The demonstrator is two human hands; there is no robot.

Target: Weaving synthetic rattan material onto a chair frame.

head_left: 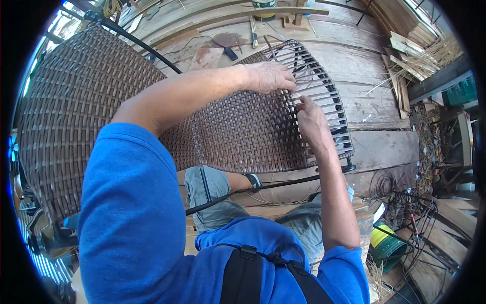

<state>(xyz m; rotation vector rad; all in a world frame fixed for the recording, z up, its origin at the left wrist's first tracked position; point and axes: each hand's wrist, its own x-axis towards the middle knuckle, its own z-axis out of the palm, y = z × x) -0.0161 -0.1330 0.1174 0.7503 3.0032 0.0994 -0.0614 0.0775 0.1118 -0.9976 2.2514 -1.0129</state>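
Note:
A brown woven wicker chair (238, 129) lies across in front of me, its wide curved back on the left and its seat on the right. The seat's right end shows bare parallel bars (329, 109) without weave. My left hand (271, 77) reaches over the far part of the seat, its fingers bent down at the weave's edge. Just nearer and to the right, my right hand (313, 121) is closed in a pinch by the same edge. What the fingers of either hand hold is too small or hidden. A loose strand end (269, 49) sticks out beyond my left hand.
A black metal rod (253, 188) runs along the chair's near side, above my legs. On the plank floor beyond lie a brush (254, 31), a small black device with a cord (230, 53) and long wood strips. Right are coiled wire (383, 183) and a green bucket (387, 248).

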